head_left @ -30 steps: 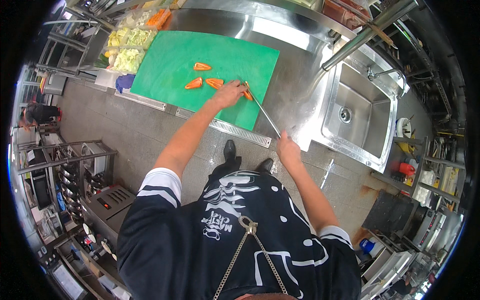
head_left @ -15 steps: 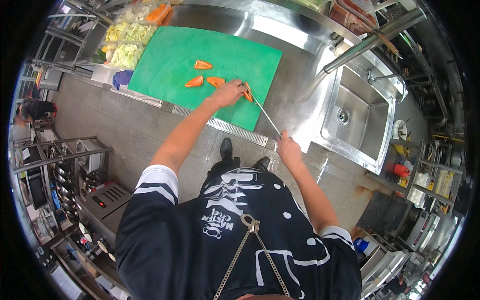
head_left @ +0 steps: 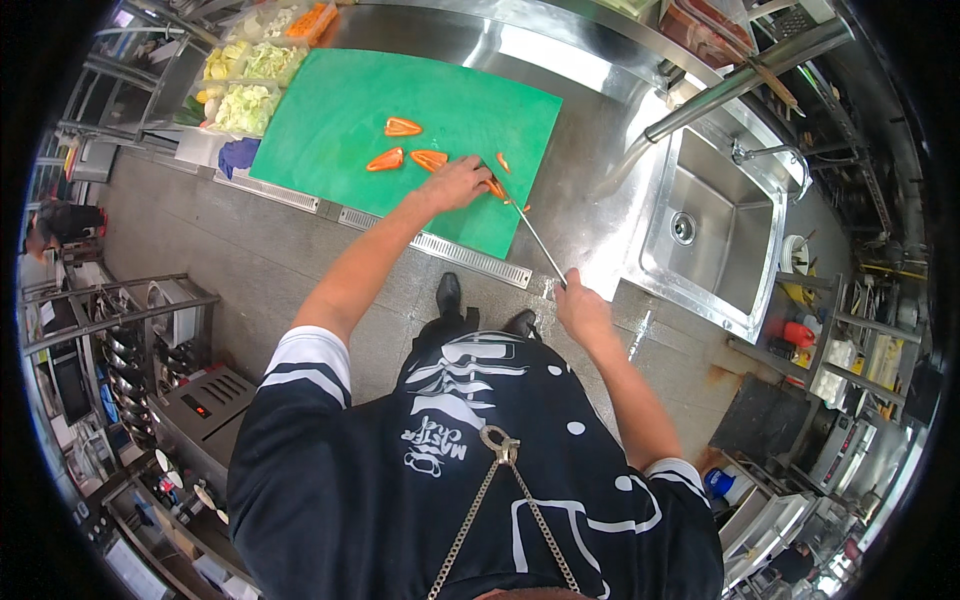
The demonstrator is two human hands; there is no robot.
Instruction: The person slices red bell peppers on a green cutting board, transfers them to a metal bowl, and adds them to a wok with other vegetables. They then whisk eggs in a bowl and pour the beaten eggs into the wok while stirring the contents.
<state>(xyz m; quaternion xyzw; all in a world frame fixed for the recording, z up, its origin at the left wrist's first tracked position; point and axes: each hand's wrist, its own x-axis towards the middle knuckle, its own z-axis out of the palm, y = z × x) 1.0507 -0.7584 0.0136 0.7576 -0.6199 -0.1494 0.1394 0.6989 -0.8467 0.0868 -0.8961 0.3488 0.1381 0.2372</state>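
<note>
I'm pinning an orange pepper piece (head_left: 495, 188) at the green cutting board's (head_left: 330, 120) right side, left hand (head_left: 455, 183) curled over it; it's probably light, slick-skinned. My right hand (head_left: 580, 308) is gripping the knife (head_left: 535, 238) handle, its blade reaching the piece.

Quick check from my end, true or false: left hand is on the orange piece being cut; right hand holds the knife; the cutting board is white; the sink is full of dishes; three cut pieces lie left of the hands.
1. The left hand presses the orange vegetable piece: true.
2. The right hand holds the long steel knife: true.
3. The board is white: false, the plastic cutting board is green.
4. The steel sink is full of dishes: false, none show in it.
5. Three cut orange pieces lie left of the hand: true.
</note>
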